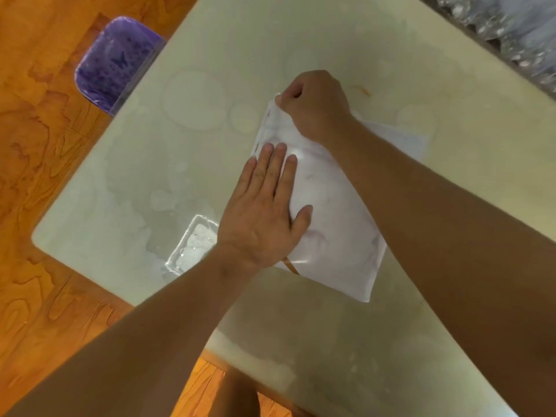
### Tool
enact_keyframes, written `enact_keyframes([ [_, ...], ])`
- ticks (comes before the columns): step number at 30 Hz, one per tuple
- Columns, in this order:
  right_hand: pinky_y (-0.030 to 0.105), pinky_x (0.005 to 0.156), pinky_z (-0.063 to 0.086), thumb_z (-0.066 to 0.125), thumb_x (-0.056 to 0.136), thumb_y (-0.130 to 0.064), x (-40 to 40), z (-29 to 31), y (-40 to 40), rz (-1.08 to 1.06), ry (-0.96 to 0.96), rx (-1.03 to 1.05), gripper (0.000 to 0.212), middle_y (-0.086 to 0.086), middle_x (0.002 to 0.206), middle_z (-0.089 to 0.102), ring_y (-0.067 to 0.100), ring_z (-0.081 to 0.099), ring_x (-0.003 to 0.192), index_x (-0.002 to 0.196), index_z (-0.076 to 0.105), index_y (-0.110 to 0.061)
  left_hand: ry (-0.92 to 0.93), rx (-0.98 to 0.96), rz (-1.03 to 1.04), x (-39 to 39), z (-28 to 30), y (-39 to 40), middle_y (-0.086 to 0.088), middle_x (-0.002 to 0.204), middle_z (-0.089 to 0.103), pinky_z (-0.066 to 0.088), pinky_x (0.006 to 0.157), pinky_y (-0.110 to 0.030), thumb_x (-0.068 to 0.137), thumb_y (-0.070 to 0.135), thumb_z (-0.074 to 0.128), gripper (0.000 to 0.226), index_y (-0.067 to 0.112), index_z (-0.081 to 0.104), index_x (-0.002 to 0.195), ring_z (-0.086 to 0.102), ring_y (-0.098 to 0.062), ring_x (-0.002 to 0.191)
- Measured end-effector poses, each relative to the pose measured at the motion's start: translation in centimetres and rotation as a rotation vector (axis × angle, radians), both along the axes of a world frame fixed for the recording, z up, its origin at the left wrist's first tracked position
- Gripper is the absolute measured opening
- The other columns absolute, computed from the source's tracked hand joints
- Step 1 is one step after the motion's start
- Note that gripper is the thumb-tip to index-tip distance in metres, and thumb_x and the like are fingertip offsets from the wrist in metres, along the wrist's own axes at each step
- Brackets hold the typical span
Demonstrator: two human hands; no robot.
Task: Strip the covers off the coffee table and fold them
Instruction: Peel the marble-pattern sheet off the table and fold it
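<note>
We are pressing our left hand (pixel 264 212) flat, fingers spread, on the folded white translucent plastic cover (pixel 337 218) lying on the pale cream coffee table (pixel 150 164), while our right hand (pixel 316 103) is pinching the cover's far corner.

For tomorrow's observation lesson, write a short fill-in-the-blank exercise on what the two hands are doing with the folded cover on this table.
1. The left hand lies ____ on the folded cover.
2. The right hand pinches the cover's far ____.
3. The cover rests on the pale ____.
4. The tub beside the table is ____.

Missing words: flat; corner; table; purple
</note>
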State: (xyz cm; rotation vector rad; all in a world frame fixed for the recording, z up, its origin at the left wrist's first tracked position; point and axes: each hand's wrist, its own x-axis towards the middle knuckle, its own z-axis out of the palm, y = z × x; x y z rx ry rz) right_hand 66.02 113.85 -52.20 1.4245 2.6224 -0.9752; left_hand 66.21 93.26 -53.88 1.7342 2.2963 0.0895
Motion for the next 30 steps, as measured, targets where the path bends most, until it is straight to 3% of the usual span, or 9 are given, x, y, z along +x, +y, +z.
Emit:
enact_keyframes([
  [2,0.032,0.096,0.045,0.065,0.089,-0.022,1.4,0.9,-1.6,0.012,0.159,0.088,0.027,0.002,0.117,0.065,0.022,0.059,0.109,0.115,0.066,-0.016,0.018,-0.008,0.007,0.2,-0.2,0.1,-0.017,0.169,0.003,0.003,0.127,-0.046,0.102,0.058,0.023,0.080,0.004,0.011,0.161,-0.003,-0.031,0.157],
  [4,0.038,0.108,0.036,0.056,0.090,-0.020,4.5,1.6,-4.5,0.045,0.180,0.336,0.038,0.007,0.130,0.059,0.029,0.053,0.122,0.127,0.060,-0.014,0.025,-0.005,0.008,0.3,-0.2,0.2,-0.016,0.169,0.001,0.002,0.127,-0.046,0.103,0.060,0.023,0.081,0.005,0.008,0.161,-0.004,-0.030,0.157],
  [8,0.055,0.123,0.009,0.035,0.103,-0.041,12.7,1.0,-8.4,0.143,-0.260,0.477,0.057,0.014,0.163,0.025,0.036,0.016,0.152,0.153,0.035,-0.014,0.061,0.005,0.025,0.4,-0.3,0.2,-0.017,0.169,0.001,0.006,0.126,-0.053,0.103,0.060,0.027,0.082,0.006,0.008,0.161,-0.004,-0.031,0.157],
  [11,0.057,0.122,0.007,0.026,0.101,-0.060,14.7,-0.5,-6.6,0.038,-0.390,0.394,0.072,0.013,0.167,0.007,0.034,0.001,0.154,0.160,0.015,-0.020,0.046,0.060,0.051,0.4,0.0,0.3,-0.017,0.169,0.003,0.012,0.123,-0.058,0.103,0.057,0.032,0.079,0.008,0.011,0.162,-0.002,-0.031,0.157],
  [15,0.057,0.122,0.004,0.018,0.100,-0.062,14.3,-1.1,-6.3,0.075,-0.414,0.352,0.075,0.012,0.168,-0.002,0.033,-0.004,0.154,0.161,0.005,-0.021,0.044,0.017,0.019,0.4,0.7,0.8,-0.020,0.168,-0.003,0.010,0.124,-0.057,0.102,0.059,0.031,0.074,0.023,0.010,0.163,-0.007,-0.033,0.156],
  [18,0.058,0.122,0.002,0.015,0.100,-0.062,14.6,-1.1,-6.2,0.078,-0.420,0.341,0.075,0.013,0.167,-0.006,0.034,-0.008,0.154,0.161,0.001,-0.021,0.092,-0.090,0.018,0.8,1.3,1.1,-0.023,0.167,-0.003,0.007,0.125,-0.056,0.100,0.062,0.027,0.077,0.021,0.009,0.163,-0.006,-0.037,0.156],
  [22,0.059,0.121,0.004,0.018,0.101,-0.062,14.6,-1.2,-6.3,0.078,-0.408,0.368,0.075,0.015,0.167,-0.002,0.036,-0.005,0.154,0.161,0.006,-0.019,0.183,0.023,-0.150,0.1,2.5,3.6,-0.026,0.160,0.028,0.009,0.125,-0.053,0.095,0.046,0.042,0.067,0.006,0.044,0.148,0.019,-0.042,0.152],
  [26,0.059,0.121,0.004,0.022,0.101,-0.061,14.7,-1.5,-6.2,0.072,-0.382,0.386,0.074,0.014,0.168,-0.001,0.036,-0.005,0.154,0.161,0.008,-0.020,0.152,0.001,-0.275,-2.2,1.0,5.9,-0.014,0.170,-0.001,0.005,0.126,-0.053,0.102,0.053,0.031,0.072,0.020,0.013,0.163,-0.007,-0.034,0.156],
  [30,0.058,0.122,0.005,0.024,0.101,-0.061,15.1,-1.4,-6.1,0.054,-0.335,0.382,0.073,0.013,0.168,-0.001,0.034,-0.005,0.154,0.161,0.010,-0.021,0.115,-0.010,-0.240,-2.1,0.2,5.7,-0.012,0.170,-0.004,0.008,0.125,-0.055,0.102,0.058,0.028,0.075,0.022,0.006,0.163,-0.008,-0.034,0.156],
])
